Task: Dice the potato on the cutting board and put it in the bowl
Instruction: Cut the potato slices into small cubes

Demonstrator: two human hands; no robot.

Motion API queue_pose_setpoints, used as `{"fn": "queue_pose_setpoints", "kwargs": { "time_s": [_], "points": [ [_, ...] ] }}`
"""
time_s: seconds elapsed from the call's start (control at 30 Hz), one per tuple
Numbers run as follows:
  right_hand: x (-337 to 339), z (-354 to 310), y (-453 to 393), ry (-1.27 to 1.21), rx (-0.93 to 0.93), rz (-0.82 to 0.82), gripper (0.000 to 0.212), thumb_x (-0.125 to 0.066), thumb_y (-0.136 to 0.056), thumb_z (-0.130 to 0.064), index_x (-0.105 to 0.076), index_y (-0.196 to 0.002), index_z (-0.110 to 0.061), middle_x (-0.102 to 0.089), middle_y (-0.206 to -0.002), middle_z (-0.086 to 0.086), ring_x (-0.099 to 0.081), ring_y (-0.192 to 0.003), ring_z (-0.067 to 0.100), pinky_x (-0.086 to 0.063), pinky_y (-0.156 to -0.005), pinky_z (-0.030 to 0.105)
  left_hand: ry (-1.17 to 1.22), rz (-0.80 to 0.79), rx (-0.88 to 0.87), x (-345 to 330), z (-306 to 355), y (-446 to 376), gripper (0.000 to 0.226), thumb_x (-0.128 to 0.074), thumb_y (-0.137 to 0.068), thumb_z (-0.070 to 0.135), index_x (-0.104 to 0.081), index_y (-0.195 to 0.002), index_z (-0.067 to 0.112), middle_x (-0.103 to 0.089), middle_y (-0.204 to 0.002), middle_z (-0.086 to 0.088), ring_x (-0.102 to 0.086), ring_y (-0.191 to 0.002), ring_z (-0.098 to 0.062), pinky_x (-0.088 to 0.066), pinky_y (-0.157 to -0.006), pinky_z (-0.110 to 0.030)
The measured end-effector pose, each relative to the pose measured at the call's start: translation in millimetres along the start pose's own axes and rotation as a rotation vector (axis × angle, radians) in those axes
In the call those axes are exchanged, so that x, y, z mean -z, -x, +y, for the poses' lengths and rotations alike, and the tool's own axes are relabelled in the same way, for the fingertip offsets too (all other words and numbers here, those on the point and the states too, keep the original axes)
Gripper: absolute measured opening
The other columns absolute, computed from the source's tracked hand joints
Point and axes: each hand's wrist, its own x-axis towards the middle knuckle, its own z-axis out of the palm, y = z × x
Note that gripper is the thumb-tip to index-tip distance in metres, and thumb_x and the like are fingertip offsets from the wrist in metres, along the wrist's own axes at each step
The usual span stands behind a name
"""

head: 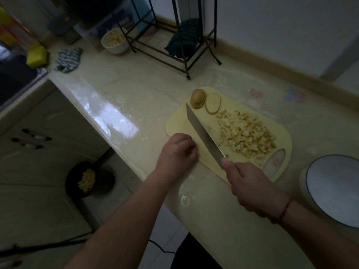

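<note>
The counter (136, 105), pale and glossy, carries a yellow cutting board (180, 121), which serves as the reference for all positions below. A white bowl with a dark rim (334, 189) stands on the counter just beside the board's near right corner, nothing visible inside it. A black wire rack (174, 45) stands well beyond the board's far edge, with a dark cloth (184, 39) in it, and a smaller white bowl (115, 40) holding pale pieces sits left of that rack. On the floor, well to the left of the board, a dark pan (89, 179) contains yellow pieces. The right hand (250, 187) is curled round the handle of a knife (204, 134) at the board's near edge; the blade lies diagonally across the board's left half, tip pointing toward its far left corner. The left hand (178, 152) rests at the board's near left edge with its fingers curled under; whether it holds anything cannot be told. A heap of diced potato (246, 134) covers the board's right half, right of the blade. A potato end piece (197, 99), skin on, and a flat potato slice (213, 103) lie side by side at the board's far left corner.
</note>
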Motion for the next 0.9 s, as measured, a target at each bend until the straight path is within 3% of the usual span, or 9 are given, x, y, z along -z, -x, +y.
{"fn": "queue_pose_setpoints", "kwargs": {
  "time_s": [0.1, 0.23, 0.43, 0.57, 0.9],
  "points": [
    [0.6, -6.6, 7.1, 0.014, 0.025, 0.005, 0.058, -0.032, -0.096, -0.053, -0.044, -0.057, -0.012, -0.053, -0.052, 0.005, -0.049, -0.041, 0.007, -0.040, -0.049, 0.030, 0.007, 0.008, 0.018, 5.9, -1.5, 5.1, 0.016, -0.069, -0.085, 0.019, -0.076, -0.087, 0.006, -0.069, -0.093, -0.005, -0.063, -0.089, -0.016, -0.052, -0.076, -0.024],
    [-4.3, -12.7, 14.3, 0.049, 0.075, -0.012, 0.058, -0.032, -0.096, -0.053, -0.044, -0.056, -0.013, -0.053, -0.052, 0.004, -0.050, -0.052, 0.015, -0.042, -0.061, 0.035, -0.010, 0.051, -0.002, 9.2, -6.2, 15.1, 0.015, -0.069, -0.085, 0.017, -0.073, -0.086, 0.003, -0.067, -0.094, -0.009, -0.062, -0.088, -0.023, -0.052, -0.077, -0.030],
    [-10.6, -13.5, 14.2, 0.096, 0.089, -0.001, 0.056, -0.035, -0.097, -0.050, -0.039, -0.053, -0.016, -0.041, -0.048, -0.002, -0.041, -0.049, 0.009, -0.030, -0.051, 0.023, -0.027, 0.023, -0.012, 6.4, -4.2, 11.9, 0.014, -0.069, -0.084, 0.016, -0.074, -0.086, 0.004, -0.068, -0.091, -0.009, -0.063, -0.085, -0.027, -0.053, -0.072, -0.037],
    [-12.0, -12.6, 16.2, 0.111, 0.095, -0.010, 0.055, -0.036, -0.098, -0.048, -0.037, -0.054, -0.016, -0.040, -0.049, -0.003, -0.039, -0.050, 0.009, -0.025, -0.056, 0.030, -0.025, 0.015, -0.005, 7.2, -1.7, 10.9, 0.020, -0.065, -0.084, 0.021, -0.076, -0.088, 0.004, -0.070, -0.093, -0.008, -0.065, -0.087, -0.025, -0.054, -0.073, -0.035],
    [-22.7, -15.7, 5.2, 0.176, 0.117, -0.006, 0.054, -0.032, -0.099, -0.046, -0.041, -0.055, -0.017, -0.045, -0.052, -0.003, -0.043, -0.051, 0.006, -0.031, -0.053, 0.024, -0.016, -0.002, 0.024, 3.9, -2.5, 9.0, 0.012, -0.073, -0.079, 0.010, -0.079, -0.089, 0.005, -0.073, -0.095, -0.006, -0.069, -0.085, -0.021, -0.054, -0.072, -0.029]
  ]
}}
